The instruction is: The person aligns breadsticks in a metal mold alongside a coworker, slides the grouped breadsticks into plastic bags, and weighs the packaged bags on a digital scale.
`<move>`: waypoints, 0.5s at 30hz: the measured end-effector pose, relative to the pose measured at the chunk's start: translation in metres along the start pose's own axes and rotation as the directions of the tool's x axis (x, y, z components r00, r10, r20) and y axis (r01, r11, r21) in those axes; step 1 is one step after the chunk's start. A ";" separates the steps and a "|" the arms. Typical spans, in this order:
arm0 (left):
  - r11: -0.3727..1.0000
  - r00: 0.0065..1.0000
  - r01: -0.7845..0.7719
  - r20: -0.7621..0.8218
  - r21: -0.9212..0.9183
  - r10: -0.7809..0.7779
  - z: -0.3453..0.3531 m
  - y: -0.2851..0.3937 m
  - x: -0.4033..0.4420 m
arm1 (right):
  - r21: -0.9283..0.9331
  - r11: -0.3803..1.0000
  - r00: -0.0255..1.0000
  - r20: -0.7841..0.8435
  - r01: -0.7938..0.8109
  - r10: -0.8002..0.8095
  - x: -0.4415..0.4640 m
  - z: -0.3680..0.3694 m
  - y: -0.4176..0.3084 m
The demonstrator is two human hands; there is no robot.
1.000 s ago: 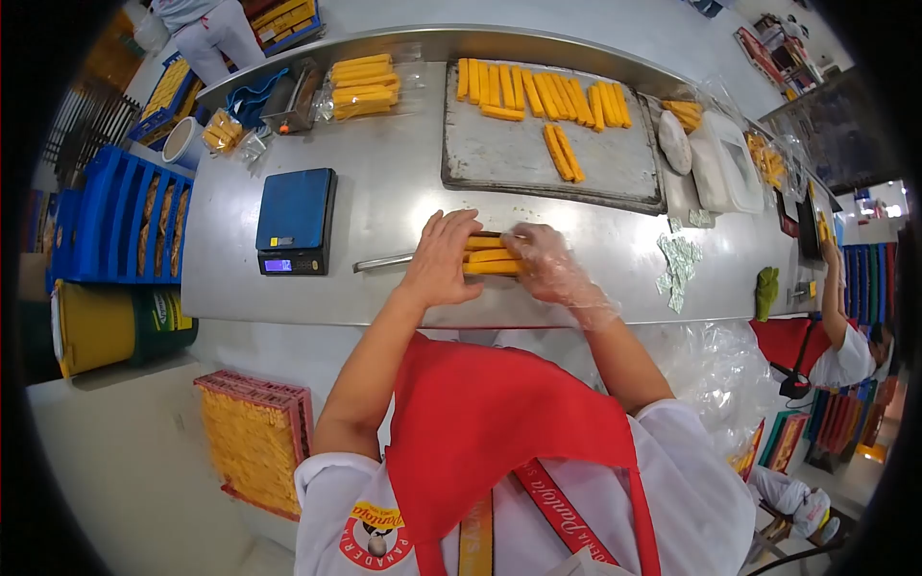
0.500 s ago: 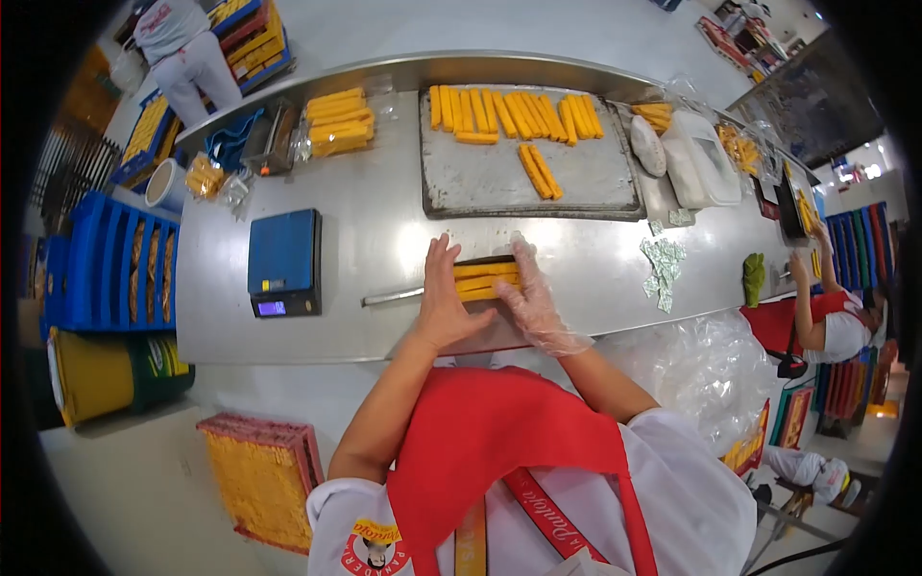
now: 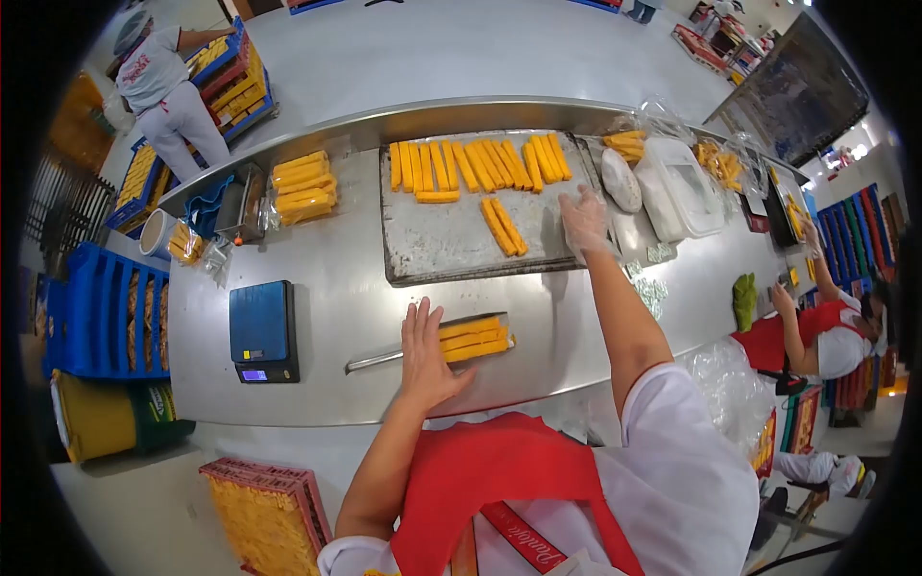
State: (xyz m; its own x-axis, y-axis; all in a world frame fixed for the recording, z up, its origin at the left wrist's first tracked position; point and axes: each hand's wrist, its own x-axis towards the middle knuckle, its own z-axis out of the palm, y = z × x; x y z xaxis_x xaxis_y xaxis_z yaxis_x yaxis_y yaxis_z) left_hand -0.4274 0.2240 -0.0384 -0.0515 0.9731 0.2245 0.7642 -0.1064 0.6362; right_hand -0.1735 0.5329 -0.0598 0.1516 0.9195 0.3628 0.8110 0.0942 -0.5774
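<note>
My left hand point(image 3: 427, 360) is bare, its fingers stretched out and thumb apart, beside the left end of a narrow metal tray point(image 3: 497, 318) with a handle point(image 3: 373, 361). Yellow breadsticks point(image 3: 473, 338) lie side by side in that tray. Over the right edge of a worn baking sheet point(image 3: 413, 257) is my right hand point(image 3: 585, 226) in a clear plastic glove, fingers apart and nothing visible in them. Rows of yellow breadsticks point(image 3: 485, 165) line the sheet's far side. Two more breadsticks point(image 3: 504, 228) lie closer to me.
A digital scale point(image 3: 261, 322) stands on the left of the steel table point(image 3: 331, 288). Bagged breadsticks point(image 3: 304, 187) lie behind it. Right of the sheet are a white plastic container point(image 3: 687, 187), small packets point(image 3: 651, 293) and a green cloth point(image 3: 744, 300). A co-worker point(image 3: 816, 331) works at the right.
My right hand has left the narrow tray and reached forward to the baking sheet's right edge. My left hand stays by the narrow tray. The view has tilted up somewhat.
</note>
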 end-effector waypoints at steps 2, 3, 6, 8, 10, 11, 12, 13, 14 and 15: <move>1.000 1.000 -0.005 -0.029 -0.016 0.005 0.003 0.001 0.000 | -0.138 0.990 0.988 0.152 0.003 0.018 0.026 0.001 -0.019; 1.000 0.999 0.007 -0.031 -0.004 -0.007 0.003 0.001 0.002 | -0.126 0.992 0.986 0.164 0.007 0.014 0.038 0.001 -0.027; 0.999 0.999 0.031 -0.008 -0.026 -0.032 0.003 0.004 0.000 | -0.252 0.964 0.946 0.324 0.086 0.000 0.061 0.018 -0.029; 1.000 1.000 0.007 -0.027 -0.025 -0.007 0.003 0.004 0.001 | -0.367 0.914 0.945 0.323 0.175 -0.051 0.079 0.042 -0.003; 1.000 0.999 0.006 -0.034 -0.013 -0.006 0.004 0.002 0.003 | -0.389 0.889 0.921 0.379 0.243 -0.086 0.086 0.045 0.014; 1.000 0.999 -0.017 -0.051 -0.006 0.016 0.006 0.002 0.002 | -0.412 0.857 0.902 0.414 0.308 -0.125 0.080 0.040 0.022; 1.000 0.999 0.025 -0.034 -0.012 -0.026 0.007 0.003 -0.002 | -0.408 0.854 0.883 0.455 0.323 -0.117 0.068 0.024 0.024; 1.000 0.999 0.016 -0.039 0.003 -0.016 0.007 0.002 0.001 | -0.358 0.893 0.881 0.466 0.273 -0.082 0.062 0.001 0.015; 1.000 0.999 -0.004 -0.050 0.020 0.005 0.006 0.002 0.003 | -0.308 0.926 0.882 0.469 0.217 -0.051 0.054 -0.015 0.012; 1.000 0.999 0.012 -0.049 0.020 -0.011 0.006 0.003 0.002 | -0.304 0.926 0.874 0.482 0.225 -0.054 0.041 -0.021 0.023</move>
State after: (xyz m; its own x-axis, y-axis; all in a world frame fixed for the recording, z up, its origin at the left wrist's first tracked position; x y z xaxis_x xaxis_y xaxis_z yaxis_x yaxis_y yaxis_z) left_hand -0.4219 0.2273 -0.0404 -0.0915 0.9630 0.2534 0.7764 -0.0903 0.6237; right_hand -0.1366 0.5647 -0.0429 -0.1838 0.9830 -0.0044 0.9568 0.1779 -0.2301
